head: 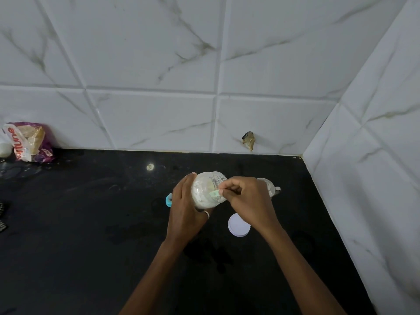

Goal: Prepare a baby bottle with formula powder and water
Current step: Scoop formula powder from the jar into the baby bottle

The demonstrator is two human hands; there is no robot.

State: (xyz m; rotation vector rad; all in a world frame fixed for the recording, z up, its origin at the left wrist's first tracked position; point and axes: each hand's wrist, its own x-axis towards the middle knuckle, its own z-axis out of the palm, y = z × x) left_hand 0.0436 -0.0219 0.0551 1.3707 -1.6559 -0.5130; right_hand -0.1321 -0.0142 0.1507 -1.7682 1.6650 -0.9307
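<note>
My left hand (186, 210) grips a clear plastic container of white formula powder (205, 189), tilted with its open mouth toward the right. My right hand (247, 201) pinches a small green scoop (214, 194) at the container's mouth. A white round lid (238, 225) lies flat on the black counter just below my right hand. Behind my right hand a clear glass vessel with a handle (272, 188) is partly hidden. A teal ring-shaped piece (169, 200) peeks out left of my left hand.
The black stone counter (91, 223) ends at white marble-look tiled walls behind and to the right, meeting in a corner (302, 155). A purple and white food packet (29, 142) leans against the back wall at far left, with a white object (4, 150) beside it.
</note>
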